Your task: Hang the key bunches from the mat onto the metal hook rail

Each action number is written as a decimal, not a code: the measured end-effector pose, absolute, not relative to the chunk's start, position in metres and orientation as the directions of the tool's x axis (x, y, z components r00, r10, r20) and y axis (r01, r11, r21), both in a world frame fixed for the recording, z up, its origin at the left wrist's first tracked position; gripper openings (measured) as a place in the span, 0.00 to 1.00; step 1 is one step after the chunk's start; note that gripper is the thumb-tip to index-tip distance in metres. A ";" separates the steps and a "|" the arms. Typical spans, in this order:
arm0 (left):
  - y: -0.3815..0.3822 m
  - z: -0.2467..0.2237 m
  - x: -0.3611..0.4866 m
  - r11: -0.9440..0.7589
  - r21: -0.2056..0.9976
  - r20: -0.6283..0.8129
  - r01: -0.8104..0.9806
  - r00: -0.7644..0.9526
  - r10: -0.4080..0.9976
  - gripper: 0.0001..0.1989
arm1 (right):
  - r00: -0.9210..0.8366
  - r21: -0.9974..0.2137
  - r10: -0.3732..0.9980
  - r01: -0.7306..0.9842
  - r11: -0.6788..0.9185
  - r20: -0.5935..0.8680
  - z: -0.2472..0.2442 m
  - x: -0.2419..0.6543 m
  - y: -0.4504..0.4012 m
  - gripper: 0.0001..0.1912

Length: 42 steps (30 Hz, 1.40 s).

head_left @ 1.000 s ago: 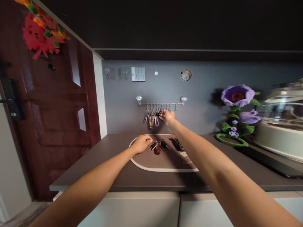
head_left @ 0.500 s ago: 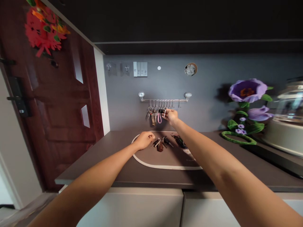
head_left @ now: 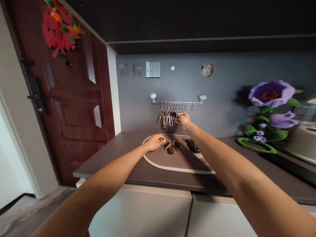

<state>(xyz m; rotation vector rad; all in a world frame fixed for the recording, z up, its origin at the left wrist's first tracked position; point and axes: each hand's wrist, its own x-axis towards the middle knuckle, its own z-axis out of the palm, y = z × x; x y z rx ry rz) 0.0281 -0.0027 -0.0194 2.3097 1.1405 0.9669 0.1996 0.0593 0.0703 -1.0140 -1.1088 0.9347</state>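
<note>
My right hand [head_left: 184, 120] is raised to the clear hook rail [head_left: 177, 102] on the wall, its fingers closed on a bunch of keys [head_left: 176, 115] just under the hooks. Left of it, other key bunches hang from the rail, one with a pink loop [head_left: 171, 121] and one with a brown tag [head_left: 164, 122]. My left hand [head_left: 155, 143] rests low over the mat [head_left: 177, 164] with its fingers curled in and nothing visible in them. Beside its fingertips lies a key bunch with a brown fob [head_left: 171, 150]. A dark bunch of keys [head_left: 192, 145] lies further right, near my right forearm.
A purple fabric flower [head_left: 271, 93] with a green base ring stands on the counter at right, near a pale rounded appliance [head_left: 303, 141]. A dark shelf [head_left: 197, 23] overhangs the wall. At left is a red-brown door [head_left: 76, 115].
The view has shifted, so the scene sits further right. My right hand stays at the rail with the keys, and my left hand remains beside the bunch on the mat.
</note>
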 end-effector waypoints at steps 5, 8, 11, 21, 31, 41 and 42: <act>-0.004 -0.018 0.028 -0.570 0.628 0.368 0.530 0.443 0.818 0.15 | 0.166 -0.963 0.958 -0.099 0.252 0.234 0.065 0.203 0.047 0.07; -0.004 -0.016 0.029 -0.546 0.632 0.344 0.550 0.432 0.834 0.16 | 0.240 -0.971 0.949 -0.080 0.227 0.202 0.059 0.204 0.039 0.05; -0.004 -0.012 0.031 -0.521 0.628 0.312 0.578 0.426 0.849 0.18 | 0.266 -0.973 0.941 -0.038 0.229 0.211 0.051 0.207 0.030 0.07; -0.010 0.004 0.041 -0.331 0.716 0.127 0.615 0.352 0.927 0.21 | 0.136 -0.942 0.932 0.060 0.330 0.335 0.015 0.214 -0.012 0.10; -0.003 -0.016 0.037 -0.439 0.696 0.214 0.568 0.419 0.882 0.21 | -0.017 -0.749 0.855 0.475 0.463 0.518 -0.006 0.222 -0.022 0.08; -0.011 -0.012 0.031 -0.538 0.595 0.293 0.597 0.462 0.837 0.20 | -0.117 -0.548 0.812 0.682 0.484 0.572 -0.006 0.216 -0.019 0.11; -0.012 -0.011 0.031 -0.547 0.577 0.306 0.606 0.460 0.833 0.20 | -0.119 -0.540 0.811 0.690 0.483 0.573 -0.006 0.215 -0.019 0.11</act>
